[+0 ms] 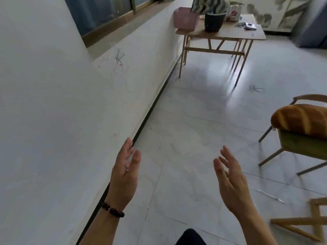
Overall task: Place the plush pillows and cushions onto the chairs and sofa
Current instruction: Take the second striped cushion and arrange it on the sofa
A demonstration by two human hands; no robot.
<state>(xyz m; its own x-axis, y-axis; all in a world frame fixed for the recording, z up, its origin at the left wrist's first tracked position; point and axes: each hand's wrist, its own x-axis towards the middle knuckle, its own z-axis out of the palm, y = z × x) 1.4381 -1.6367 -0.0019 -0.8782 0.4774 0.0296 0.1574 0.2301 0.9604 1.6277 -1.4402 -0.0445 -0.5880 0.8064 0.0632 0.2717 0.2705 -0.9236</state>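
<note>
Nearest us, a dark shape (191, 236) sits at the bottom edge, too cropped to identify. Just above it we hold both hands out over the floor (185, 121), palms turned toward each other and well apart. Our left hand (124, 174) has its grip wide open, fingers straight and together, touching nothing; a dark bead bracelet (112, 210) circles that wrist. Our right hand (231, 181) is likewise spread, fingers slightly fanned, with nothing in it.

A pillow (300, 119) shaped like a loaf of bread, golden brown with pale slashes, lies across the seat of a chair (299, 145) at the right edge; the seat is green and the legs are thin.

The floor is pale glossy tile. A white wall (53, 103) with faint scribbles runs along our left under a window (106, 13). Farther back stands a wooden folding worktop (254, 33) bearing a dark pot (213, 22) with striped leaves, a pink box (184, 19) and some small items. A wooden frame (307, 221) shows at lower right.
</note>
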